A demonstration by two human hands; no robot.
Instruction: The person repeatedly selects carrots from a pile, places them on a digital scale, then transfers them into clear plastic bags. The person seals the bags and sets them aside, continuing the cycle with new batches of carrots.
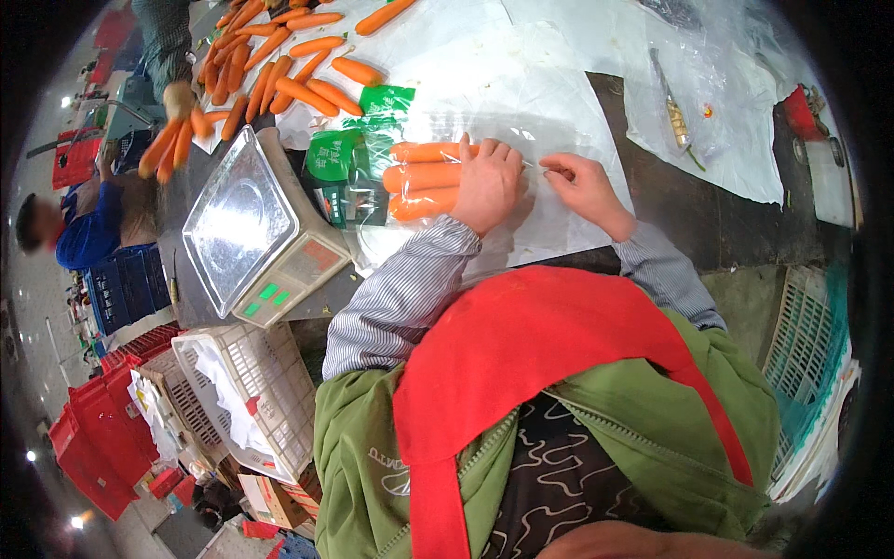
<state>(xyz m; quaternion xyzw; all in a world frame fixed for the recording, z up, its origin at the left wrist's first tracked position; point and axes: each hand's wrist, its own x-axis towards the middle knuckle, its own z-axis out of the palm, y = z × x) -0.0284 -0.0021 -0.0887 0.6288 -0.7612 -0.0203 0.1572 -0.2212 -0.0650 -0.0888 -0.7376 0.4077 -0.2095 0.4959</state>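
Note:
Three carrots (421,177) lie side by side in a clear plastic bag with green print (333,155), flat on white sheeting. My left hand (489,183) rests on the right end of the carrots, its fingers on the bag. Just right of it, my right hand (585,187) has its thumb and forefinger close together near the bag's edge; whether they pinch the film cannot be made out. A digital weighing scale (244,216) with a shiny metal pan stands left of the bag. Loose carrots (300,94) are heaped beyond it.
Another person's hand (179,100) holds several carrots at the upper left. A yellow-handled knife (674,119) lies on plastic film at the right. White crates (279,398) and red crates (105,433) stand at lower left, a red container (802,114) at far right.

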